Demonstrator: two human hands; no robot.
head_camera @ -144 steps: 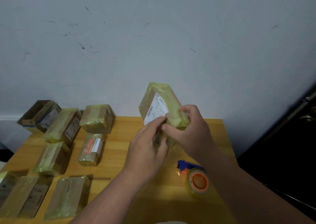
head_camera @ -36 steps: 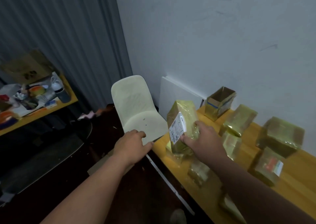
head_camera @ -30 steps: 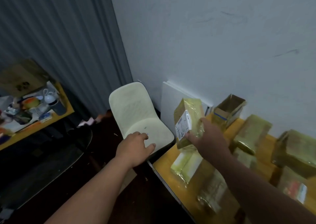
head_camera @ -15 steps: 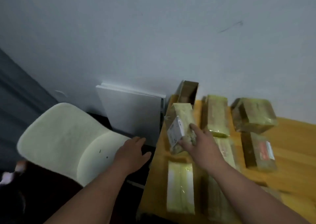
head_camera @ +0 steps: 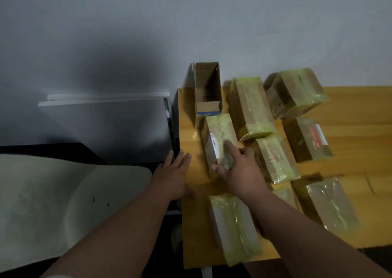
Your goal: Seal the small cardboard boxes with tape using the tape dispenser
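cream chair lower left | white boards against grey wall

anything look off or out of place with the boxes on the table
One stands out: the open cardboard box at the table's back left corner has no tape over its top, while the boxes around it, like the labelled box under the right hand, are wrapped in yellowish tape. Nothing looks spilled or crushed.
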